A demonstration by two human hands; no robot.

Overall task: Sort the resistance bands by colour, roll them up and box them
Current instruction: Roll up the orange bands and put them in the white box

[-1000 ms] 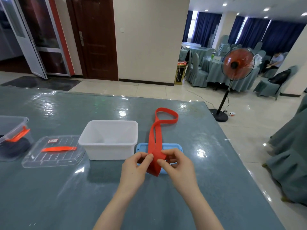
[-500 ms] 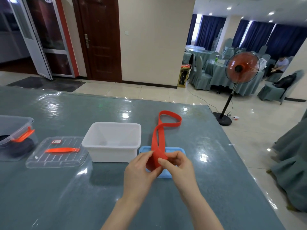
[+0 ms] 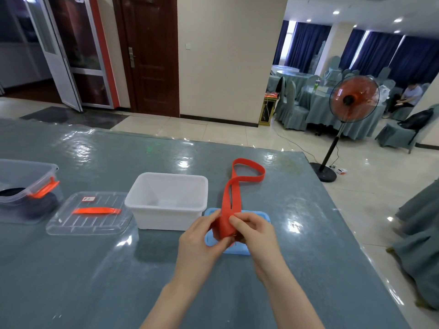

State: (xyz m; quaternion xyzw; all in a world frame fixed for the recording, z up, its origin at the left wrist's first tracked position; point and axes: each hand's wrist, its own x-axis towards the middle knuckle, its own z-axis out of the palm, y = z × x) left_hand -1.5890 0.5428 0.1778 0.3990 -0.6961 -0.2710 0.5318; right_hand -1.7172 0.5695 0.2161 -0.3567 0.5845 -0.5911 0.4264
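Note:
A red resistance band (image 3: 234, 188) stretches away from me across the table, its far end lying in a loop. Its near end is rolled into a small coil between my fingers. My left hand (image 3: 202, 243) pinches the coil from the left and my right hand (image 3: 255, 233) pinches it from the right, both just above a blue lid (image 3: 262, 216). An empty white box (image 3: 166, 201) stands left of the band. Farther left a clear box (image 3: 26, 184) with orange clips holds dark rolled bands.
A clear lid (image 3: 90, 213) with an orange handle lies between the clear box and the white box. The table's right edge runs close to my right arm. A standing fan (image 3: 351, 100) and draped chairs are on the floor beyond.
The near end of the red band has been rolled further, so the coil is thicker and the free length shorter. Both hands stayed over the blue lid.

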